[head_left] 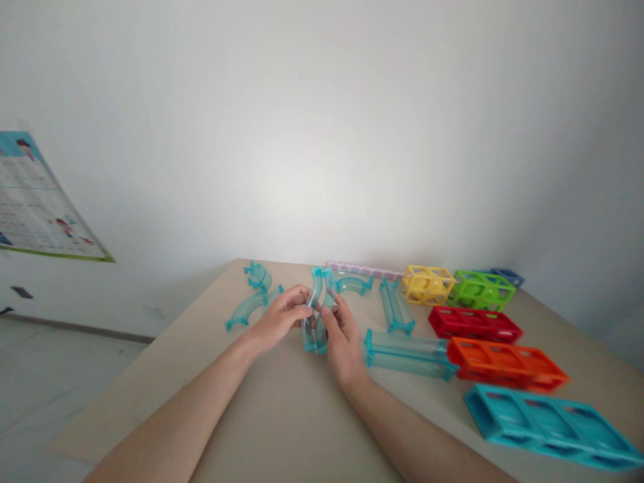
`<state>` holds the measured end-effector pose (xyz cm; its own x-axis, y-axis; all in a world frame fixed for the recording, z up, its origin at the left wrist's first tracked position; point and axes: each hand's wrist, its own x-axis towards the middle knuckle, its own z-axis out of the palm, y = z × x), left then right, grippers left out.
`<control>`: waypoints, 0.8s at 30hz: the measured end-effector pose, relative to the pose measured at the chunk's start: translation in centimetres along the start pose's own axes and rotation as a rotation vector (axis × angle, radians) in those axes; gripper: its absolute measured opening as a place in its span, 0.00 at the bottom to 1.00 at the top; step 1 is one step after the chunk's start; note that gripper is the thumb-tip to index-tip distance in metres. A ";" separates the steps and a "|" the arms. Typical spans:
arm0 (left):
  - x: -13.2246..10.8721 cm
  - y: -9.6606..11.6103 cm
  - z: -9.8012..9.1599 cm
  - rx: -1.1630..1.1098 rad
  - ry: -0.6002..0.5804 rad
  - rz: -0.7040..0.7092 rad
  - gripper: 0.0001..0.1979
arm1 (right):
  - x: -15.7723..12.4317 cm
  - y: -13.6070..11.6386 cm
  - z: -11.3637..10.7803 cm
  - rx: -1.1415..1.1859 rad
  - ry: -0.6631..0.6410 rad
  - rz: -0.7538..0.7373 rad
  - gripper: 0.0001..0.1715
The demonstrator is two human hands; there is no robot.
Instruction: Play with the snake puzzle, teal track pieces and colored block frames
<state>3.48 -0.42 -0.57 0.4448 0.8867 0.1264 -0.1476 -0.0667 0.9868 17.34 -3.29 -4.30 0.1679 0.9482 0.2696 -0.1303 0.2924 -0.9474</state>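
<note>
Turquoise plastic comes nearest in my feed: the turquoise frame lies flat at the lower right of the picture on the tan bench. Both bare forearms run up from the bottom edge and meet at the centre.

There the left hand and the right hand close from either side on the curved track pieces, two clear teal bends pressed side by side (I cannot tell if they are clipped together). Their long axis runs away from me, the lower ends touching the bench between the wrists and the upper ends rising past the fingertips. The left fingers pinch narrowly on the upper half. The right thumb and fingers wrap the lower half. Neither hand is nearer than the other, and both grips are tight.

Just right of the right hand lies a straight clear tube, crosswise, with the orange frame at its far end. Beyond it are a short straight track and the red frame. Left of centre, loose curved bends lie apart from the left hand.

Farthest back, a lilac strip, the yellow frame, the green frame and a blue frame line the bench edge by the white wall. A poster hangs at the left of the picture.
</note>
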 end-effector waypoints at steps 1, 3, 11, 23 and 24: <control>0.0 0.1 0.0 0.006 -0.002 0.005 0.09 | 0.0 0.0 0.0 0.007 -0.003 0.000 0.29; -0.1 0.2 0.0 0.016 -0.011 0.016 0.09 | -0.1 0.1 0.0 0.017 -0.008 -0.001 0.29; -0.3 0.6 0.3 -0.036 0.074 0.047 0.23 | -0.2 -0.4 -0.1 -0.009 -0.046 -0.052 0.27; 0.7 0.2 0.5 0.085 0.347 0.249 0.16 | -1.1 -0.9 0.3 -0.088 -0.129 -0.103 0.22; 0.6 0.1 0.5 0.084 0.344 0.247 0.16 | -1.1 -0.9 0.3 -0.060 -0.126 -0.081 0.23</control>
<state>4.21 -0.14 -0.29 0.0829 0.9391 0.3334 -0.1340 -0.3210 0.9376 16.98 -4.53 -3.69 0.0513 0.9309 0.3616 -0.0622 0.3644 -0.9292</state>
